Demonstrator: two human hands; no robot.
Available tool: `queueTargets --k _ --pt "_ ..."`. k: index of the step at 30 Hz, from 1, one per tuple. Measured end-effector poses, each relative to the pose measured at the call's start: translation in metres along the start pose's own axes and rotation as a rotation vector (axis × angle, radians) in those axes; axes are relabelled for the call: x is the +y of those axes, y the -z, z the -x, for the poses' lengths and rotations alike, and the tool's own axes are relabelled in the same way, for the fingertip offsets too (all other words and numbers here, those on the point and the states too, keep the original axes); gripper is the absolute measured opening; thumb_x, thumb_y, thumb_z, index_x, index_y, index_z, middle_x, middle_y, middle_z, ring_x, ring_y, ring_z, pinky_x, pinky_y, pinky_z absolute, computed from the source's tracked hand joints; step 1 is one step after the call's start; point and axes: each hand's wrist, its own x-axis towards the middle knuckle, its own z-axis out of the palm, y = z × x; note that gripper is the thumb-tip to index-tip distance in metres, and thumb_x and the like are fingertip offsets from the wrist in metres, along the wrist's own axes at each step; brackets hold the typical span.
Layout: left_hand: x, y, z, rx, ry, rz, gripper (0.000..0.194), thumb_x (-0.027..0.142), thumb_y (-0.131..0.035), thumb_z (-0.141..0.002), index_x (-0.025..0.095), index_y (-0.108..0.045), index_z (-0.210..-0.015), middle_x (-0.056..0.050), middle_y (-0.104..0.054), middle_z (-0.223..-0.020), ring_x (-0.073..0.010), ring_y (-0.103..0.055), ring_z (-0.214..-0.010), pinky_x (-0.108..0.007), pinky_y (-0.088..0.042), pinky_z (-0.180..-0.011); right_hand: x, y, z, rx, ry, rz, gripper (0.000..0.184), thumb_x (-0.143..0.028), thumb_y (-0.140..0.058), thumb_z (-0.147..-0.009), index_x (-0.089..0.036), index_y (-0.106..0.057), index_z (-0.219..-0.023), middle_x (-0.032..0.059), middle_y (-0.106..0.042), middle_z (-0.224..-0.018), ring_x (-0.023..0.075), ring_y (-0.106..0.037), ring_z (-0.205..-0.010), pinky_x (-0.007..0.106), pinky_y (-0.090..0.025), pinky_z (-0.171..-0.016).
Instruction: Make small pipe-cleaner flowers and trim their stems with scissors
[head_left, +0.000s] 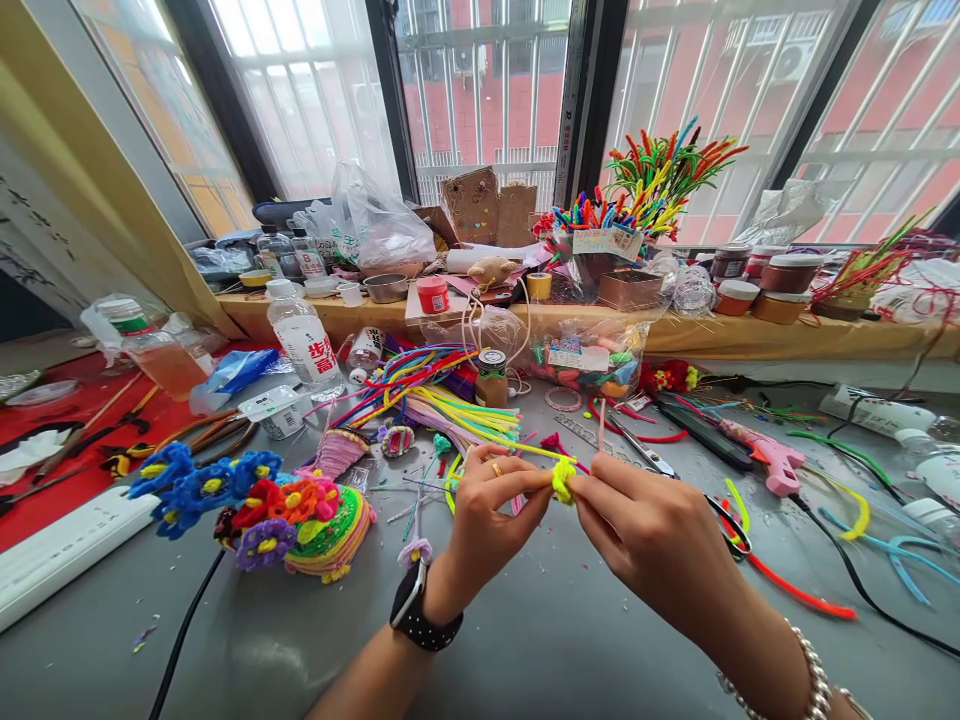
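Observation:
Both hands are raised over the grey table, pinching a small bright-yellow pipe cleaner flower (562, 481) between them. My left hand (491, 515) grips its left side with thumb and fingertips. From the other side my right hand (652, 530) pinches it, fingers curled. A straight yellow stem runs left from the looped part, over the left fingers. Below my left wrist's inner side, a lilac pipe cleaner flower (415, 552) lies on the table. To the left stands a pipe cleaner arrangement (330, 535) with blue, red, orange and purple flowers.
Behind the hands lies a bundle of loose pipe cleaners (457, 405) by a brown jar (492, 385). Scissors (649, 450) and a pink glue gun (772, 455) lie to the right, its cord trailing forward. A water bottle (304, 340) stands left. Jars and pipe cleaners crowd the windowsill.

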Motion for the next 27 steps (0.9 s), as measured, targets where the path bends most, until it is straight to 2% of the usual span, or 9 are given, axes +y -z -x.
queueTargets --k 10,16,20,27 --pt "-0.0019 -0.0011 0.002 -0.016 -0.006 -0.021 0.008 0.014 -0.06 -0.067 0.021 -0.063 -0.068 0.003 -0.066 -0.064 -0.0104 -0.058 -0.059 -0.032 -0.035 -0.078 0.0004 0.0 0.0002 -0.037 -0.036 -0.021 0.024 -0.019 -0.038 -0.081 -0.018 -0.059 -0.07 -0.0007 -0.05 -0.06 0.0101 -0.042 -0.049 0.023 -0.025 -0.049" --pt "-0.0023 -0.0018 0.0002 0.002 0.003 -0.019 0.008 0.015 -0.059 -0.068 0.021 -0.063 -0.067 0.003 -0.066 -0.063 -0.0101 -0.057 -0.059 -0.032 -0.035 -0.078 0.0013 -0.0007 0.0005 -0.013 -0.047 -0.024 0.026 -0.02 -0.036 -0.083 -0.017 -0.06 -0.073 -0.0006 -0.05 -0.059 0.0095 -0.042 -0.047 0.022 -0.026 -0.047" --pt "-0.0013 -0.0004 -0.0014 -0.007 0.063 0.047 0.007 0.017 -0.058 -0.069 0.019 -0.062 -0.064 0.001 -0.065 -0.061 -0.0115 -0.056 -0.058 -0.033 -0.038 -0.076 0.0024 -0.0015 0.0001 -0.006 -0.081 -0.092 0.023 -0.021 -0.039 -0.083 -0.017 -0.061 -0.078 0.0004 -0.052 -0.064 0.0089 -0.046 -0.051 0.02 -0.028 -0.049" --pt "-0.002 0.0006 -0.0028 -0.072 0.19 0.195 0.017 0.023 -0.054 -0.072 0.017 -0.06 -0.058 -0.002 -0.063 -0.057 -0.014 -0.054 -0.058 -0.03 -0.041 -0.066 0.0053 0.0012 -0.0007 0.022 -0.159 -0.232 0.019 -0.02 -0.042 -0.081 -0.016 -0.06 -0.08 0.001 -0.051 -0.066 0.0091 -0.048 -0.054 0.019 -0.034 -0.053"
